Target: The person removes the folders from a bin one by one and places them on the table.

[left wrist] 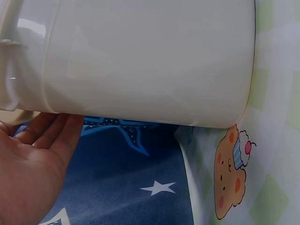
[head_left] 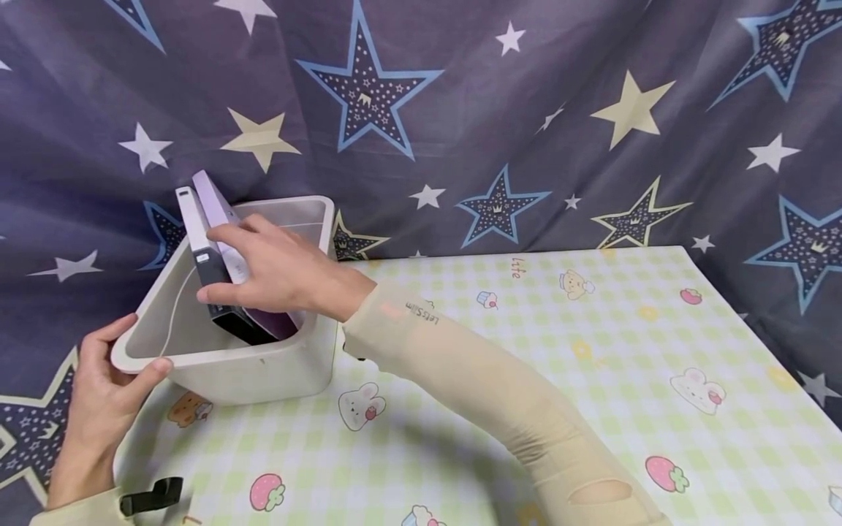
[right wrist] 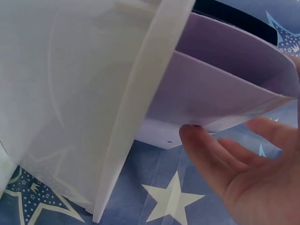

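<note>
A white plastic bin (head_left: 263, 376) stands at the table's left end, tipped a little. My left hand (head_left: 105, 398) grips its near left corner, thumb over the rim and fingers beneath it outside; the left wrist view shows the fingers (left wrist: 49, 133) against the bin's wall. Inside the bin, a purple file holder (head_left: 212, 197) leans beside a slim black-and-white case (head_left: 213, 272), both sticking up past the rim. My right hand (head_left: 283, 270) reaches over and grips the pair, thumb at the case's side and fingers over the holder. The holder's hollow opening shows in the right wrist view.
A table with a green checked cloth (head_left: 500, 380) extends right from the bin, printed with cartoon animals and strawberries. A dark star-patterned curtain (head_left: 421, 117) hangs right behind the bin and table. A black strap (head_left: 151, 497) sticks out by the left wrist.
</note>
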Motion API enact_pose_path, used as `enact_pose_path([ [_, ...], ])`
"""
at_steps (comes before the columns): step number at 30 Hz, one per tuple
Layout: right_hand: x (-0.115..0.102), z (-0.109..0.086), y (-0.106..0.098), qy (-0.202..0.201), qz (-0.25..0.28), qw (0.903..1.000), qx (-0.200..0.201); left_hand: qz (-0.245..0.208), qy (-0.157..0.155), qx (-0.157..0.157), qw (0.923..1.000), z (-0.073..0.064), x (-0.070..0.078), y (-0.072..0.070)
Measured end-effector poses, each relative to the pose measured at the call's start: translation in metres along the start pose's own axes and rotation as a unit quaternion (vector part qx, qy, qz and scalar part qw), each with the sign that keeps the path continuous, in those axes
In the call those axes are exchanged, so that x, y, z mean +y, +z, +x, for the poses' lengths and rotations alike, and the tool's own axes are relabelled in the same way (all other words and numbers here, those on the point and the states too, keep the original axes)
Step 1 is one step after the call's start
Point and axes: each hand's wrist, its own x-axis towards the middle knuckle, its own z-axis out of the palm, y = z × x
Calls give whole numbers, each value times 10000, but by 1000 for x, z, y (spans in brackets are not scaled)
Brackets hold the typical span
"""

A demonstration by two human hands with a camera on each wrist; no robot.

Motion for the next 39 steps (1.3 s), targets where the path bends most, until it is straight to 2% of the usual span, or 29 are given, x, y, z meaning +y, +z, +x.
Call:
enact_pose_path([
  [8, 11, 2, -3, 116, 219, 9995, -185, 46, -59, 99, 9999, 0, 0, 2],
  [14, 16, 1, -5, 283, 687, 9962, -450, -47, -3, 91, 9999, 0, 0, 1],
  [18, 17, 0, -6, 355, 692, 9963, -369, -113, 26, 81, 9999, 0, 0, 1],
  [29, 8, -7, -6, 590, 24, 9982, -49, -32, -23, 112, 9999, 0, 0, 2],
  [39, 11, -16, -7, 631, 171, 9974, 305, -105, 34, 96, 9999, -1, -1, 1],
])
